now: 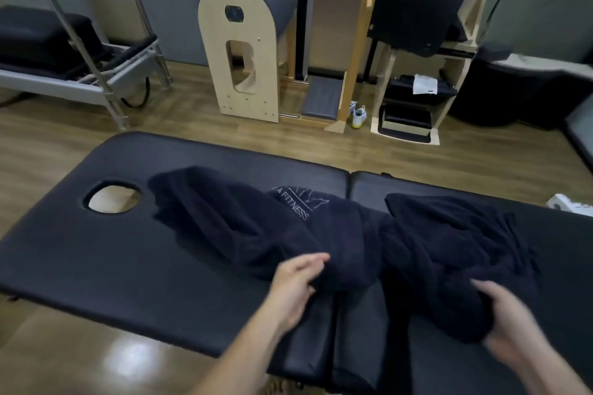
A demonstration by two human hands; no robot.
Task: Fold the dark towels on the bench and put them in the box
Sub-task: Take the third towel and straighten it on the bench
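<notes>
Both hands are closed on cloth. The left hand [296, 279] pinches the near edge of the dark towel [244, 227], and the right hand [503, 317] clutches a bunched end by the worktop's [96, 260] front edge. Twisted mid-length, it may well fold crooked, or that bunch could slip floorwards. Its long axis runs along the worktop, the far end pointing toward the face hole [113, 197].

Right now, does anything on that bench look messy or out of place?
Only the dark towels: they lie crumpled in a heap across the bench, with the left hand and right hand gripping their near edge. Nothing looks spilled or damaged.
</notes>
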